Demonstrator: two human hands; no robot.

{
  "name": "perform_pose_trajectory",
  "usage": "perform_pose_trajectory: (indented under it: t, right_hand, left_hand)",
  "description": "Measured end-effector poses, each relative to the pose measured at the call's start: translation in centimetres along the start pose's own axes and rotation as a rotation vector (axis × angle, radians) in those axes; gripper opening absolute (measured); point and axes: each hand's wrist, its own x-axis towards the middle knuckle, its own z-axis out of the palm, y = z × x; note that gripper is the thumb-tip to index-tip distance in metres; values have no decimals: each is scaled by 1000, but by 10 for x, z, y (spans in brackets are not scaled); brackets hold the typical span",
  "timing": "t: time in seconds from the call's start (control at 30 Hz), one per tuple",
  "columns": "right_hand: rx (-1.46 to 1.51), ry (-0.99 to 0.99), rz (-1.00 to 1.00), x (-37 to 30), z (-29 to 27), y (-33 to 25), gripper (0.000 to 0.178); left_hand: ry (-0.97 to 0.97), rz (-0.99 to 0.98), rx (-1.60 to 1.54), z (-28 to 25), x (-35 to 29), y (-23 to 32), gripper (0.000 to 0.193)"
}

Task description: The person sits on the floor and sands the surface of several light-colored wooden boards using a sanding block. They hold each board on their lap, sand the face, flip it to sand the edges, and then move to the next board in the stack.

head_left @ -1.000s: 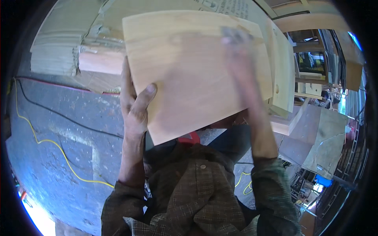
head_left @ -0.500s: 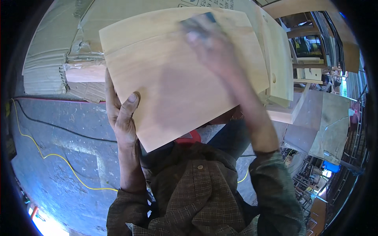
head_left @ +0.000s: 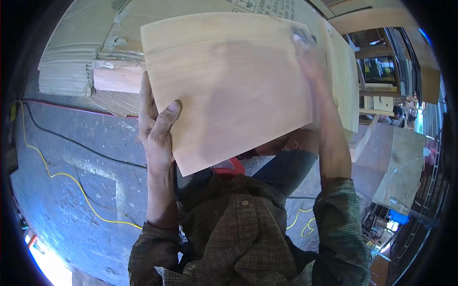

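Note:
A pale wooden panel point(head_left: 238, 90) is tilted up in front of me over my lap. My left hand point(head_left: 158, 128) grips its left edge, with the thumb on the face and the fingers behind. At the panel's upper right corner, my right hand point(head_left: 311, 62) presses a dark sanding block point(head_left: 304, 34) to the wood. Motion blurs that hand and block, and the fingers partly cover the block. A shadow falls across the middle of the panel.
Behind the panel lies cardboard point(head_left: 186, 12) over a stack. More pale boards point(head_left: 344, 81) stand on the right, by a wooden rack point(head_left: 377, 52). A yellow cable point(head_left: 71, 177) and a dark cable point(head_left: 90, 151) run over the concrete floor point(head_left: 57, 200).
My right hand has swept the sanding block rightward from the upper middle of the panel to its upper right corner. The panel and my left hand have shifted slightly right and up in view.

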Motion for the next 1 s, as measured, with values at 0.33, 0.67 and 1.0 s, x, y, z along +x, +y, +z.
perform_pose_trajectory:
  t: [0.33,0.67,1.0]
  right_hand:
    - [61,-26,60,18,23,-56,37]
    - [-200,-140,73,21,27,-67,44]
    - [42,44,-328,12,54,-117,34]
  left_hand:
    - [5,-47,-154,-1,-3,-2,95]
    - [-19,-32,-189,5,-5,0,100]
    - [-4,-24,-150,0,-4,-4,102]
